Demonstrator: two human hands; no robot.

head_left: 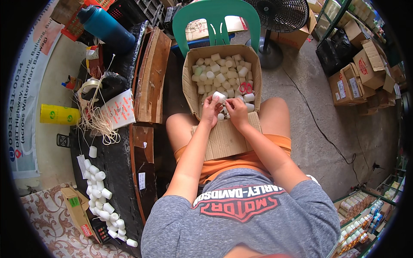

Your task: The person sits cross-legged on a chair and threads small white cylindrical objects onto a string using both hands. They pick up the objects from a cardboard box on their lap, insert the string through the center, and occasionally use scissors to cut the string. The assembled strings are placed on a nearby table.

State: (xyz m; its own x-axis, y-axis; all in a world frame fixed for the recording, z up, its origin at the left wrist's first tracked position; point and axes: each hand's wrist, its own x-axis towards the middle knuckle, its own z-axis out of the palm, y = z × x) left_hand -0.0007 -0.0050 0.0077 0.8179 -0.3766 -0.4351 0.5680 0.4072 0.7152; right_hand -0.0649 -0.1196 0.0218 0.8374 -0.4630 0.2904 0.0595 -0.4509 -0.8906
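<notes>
White roll (219, 96) pinched by both hands (224, 111) just above the box (188, 81) rim.

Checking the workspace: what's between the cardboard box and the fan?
In the head view, a green plastic chair stands between the cardboard box and the fan.

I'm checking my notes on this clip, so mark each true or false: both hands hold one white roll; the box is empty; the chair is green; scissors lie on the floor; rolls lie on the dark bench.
1. The left hand and right hand hold one white roll. True.
2. The box is empty. False: it holds many white rolls.
3. The chair is green. True.
4. The scissors lie on the floor. False: they lie in the box.
5. White rolls lie on the dark bench. True.
</notes>
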